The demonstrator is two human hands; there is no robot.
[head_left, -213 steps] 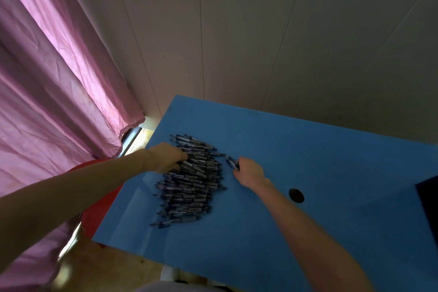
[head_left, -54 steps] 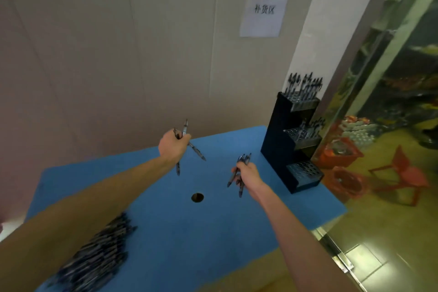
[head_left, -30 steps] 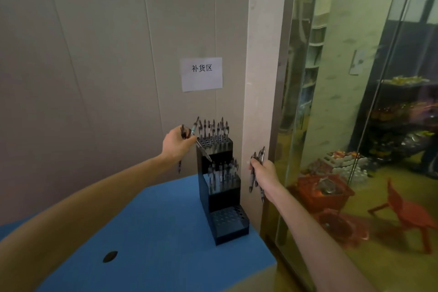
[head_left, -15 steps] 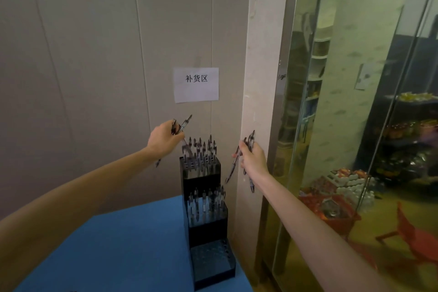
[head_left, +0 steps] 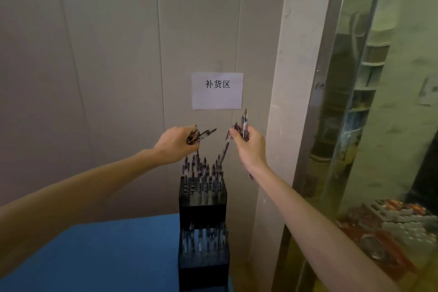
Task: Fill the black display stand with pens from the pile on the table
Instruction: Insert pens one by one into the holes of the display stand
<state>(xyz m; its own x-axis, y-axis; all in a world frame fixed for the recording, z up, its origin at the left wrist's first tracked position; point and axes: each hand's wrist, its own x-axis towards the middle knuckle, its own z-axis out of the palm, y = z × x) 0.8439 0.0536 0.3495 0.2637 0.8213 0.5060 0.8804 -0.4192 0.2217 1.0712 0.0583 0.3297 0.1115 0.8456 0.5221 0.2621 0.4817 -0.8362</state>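
- Since half a second ago both hands have drawn closer together above the stand (head_left: pixel 202 218), and the right hand (head_left: pixel 248 147) has tipped one pen (head_left: pixel 224 148) downward toward the top tier; seven seconds back both were at the pile, which is now out of view.
- The left hand (head_left: pixel 176 146) is curled round a small bundle of pens (head_left: pixel 200 135) whose ends splay out to the right, just above the top tier's left side.
- The right hand grips several pens: one points up past the sign (head_left: pixel 216 90), one slants down with its tip among the pens already standing in the top tier.
- The stand sits at the worktop's (head_left: pixel 106 256) far right corner, hard by the wall and the pillar (head_left: pixel 282 125). Its top tier looks partly filled, with open holes at the front left; the middle tier holds a row of pens; the lowest tier is cut off by the picture's edge.
- Risks, as I judge them: the slanted pen may snag on standing neighbours and miss a free hole, since it comes in at an angle; a loose bundle may shed a pen while one is fed out.
- A dropped pen could roll off the right edge, which lies just beside the stand.
- Room is tight to the right and behind; open worktop lies to the left and front, so approach from there or from above looks easiest.
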